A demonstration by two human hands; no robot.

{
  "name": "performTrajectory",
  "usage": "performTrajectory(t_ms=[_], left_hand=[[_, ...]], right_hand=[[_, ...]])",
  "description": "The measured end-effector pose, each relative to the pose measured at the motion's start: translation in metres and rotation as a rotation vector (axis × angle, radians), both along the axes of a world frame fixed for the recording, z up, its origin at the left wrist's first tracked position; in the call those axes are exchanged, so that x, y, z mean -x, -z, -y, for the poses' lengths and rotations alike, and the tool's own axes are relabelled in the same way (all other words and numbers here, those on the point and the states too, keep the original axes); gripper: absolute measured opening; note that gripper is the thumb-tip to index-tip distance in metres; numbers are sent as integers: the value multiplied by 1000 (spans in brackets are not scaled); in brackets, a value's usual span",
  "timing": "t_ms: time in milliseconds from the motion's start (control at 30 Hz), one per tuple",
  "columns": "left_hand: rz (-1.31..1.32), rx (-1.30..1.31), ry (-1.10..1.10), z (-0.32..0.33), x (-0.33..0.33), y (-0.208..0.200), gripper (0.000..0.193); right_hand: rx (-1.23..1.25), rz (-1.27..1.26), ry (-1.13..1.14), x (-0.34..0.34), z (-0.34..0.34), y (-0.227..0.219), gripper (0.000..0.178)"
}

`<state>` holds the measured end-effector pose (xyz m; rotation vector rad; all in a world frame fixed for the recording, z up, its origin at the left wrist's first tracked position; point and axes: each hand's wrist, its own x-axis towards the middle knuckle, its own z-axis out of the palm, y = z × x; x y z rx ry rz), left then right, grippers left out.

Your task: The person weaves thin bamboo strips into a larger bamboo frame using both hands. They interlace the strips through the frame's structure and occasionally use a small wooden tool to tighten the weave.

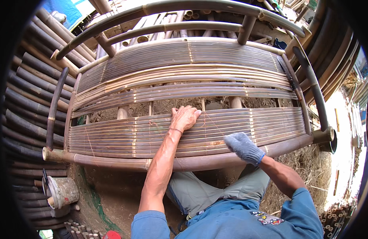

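Note:
A bamboo bench with a seat of long split-bamboo slats spans the view in front of me. My left hand is bare. Its fingers curl over the far edge of the near band of slats, beside a gap that shows the ground. My right hand wears a grey knitted glove and is closed above the bench's near rail. A thin reddish string runs from the slats near my left hand to the glove, which appears to grip it. Other thin strings lie across the slats.
Loose slats lie across the seat's far half. A long dark-bladed knife rests at its right end. Bamboo poles are stacked at the left, and more poles lean at the right. A stained white bucket stands at lower left.

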<state>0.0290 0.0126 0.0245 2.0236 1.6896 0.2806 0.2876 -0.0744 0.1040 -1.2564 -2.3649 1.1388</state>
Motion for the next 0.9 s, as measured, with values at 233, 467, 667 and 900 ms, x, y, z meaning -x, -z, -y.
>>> performTrajectory(t_ms=[233,467,667,900], left_hand=[[231,-589,-221,37,13,7,30],[-326,-210,-745,186,-1,-17,59],[-245,-75,-777,207,-15,-7,26],[507,76,-452,250,-91,-116,21]], right_hand=[[50,-4,176,-11,10,33,31],[125,-517,604,-100,-9,84,38],[-667,284,851,-236,-29,59,30],[-160,-565,396,-49,-6,-20,53]])
